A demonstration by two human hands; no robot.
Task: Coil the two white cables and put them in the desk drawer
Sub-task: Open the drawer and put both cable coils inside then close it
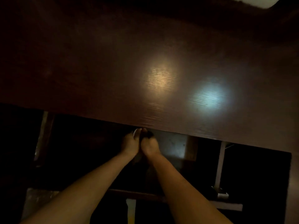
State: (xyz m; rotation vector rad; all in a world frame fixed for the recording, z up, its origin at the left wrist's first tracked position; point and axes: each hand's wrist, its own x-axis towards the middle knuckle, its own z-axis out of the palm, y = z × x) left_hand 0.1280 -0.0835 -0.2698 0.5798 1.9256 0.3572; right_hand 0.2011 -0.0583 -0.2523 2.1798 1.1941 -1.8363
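The scene is very dark. My left hand (130, 143) and my right hand (149, 145) are side by side inside the open desk drawer (171, 146), just below the front edge of the dark wooden desk top (113, 78). A small curve of white cable (135, 132) shows at my left fingertips, right under the desk edge. My left fingers are closed around it. My right fingertips are bunched against something dark beside it; what they hold is hidden. The rest of the cables is out of sight under the desk top.
Two light reflections glare on the desk top, one warm (159, 78) and one bluish (210, 97). The drawer's front rail (137, 194) crosses below my forearms. A pale metal desk leg (220, 168) stands at the right. A white object (252, 0) sits at the far top edge.
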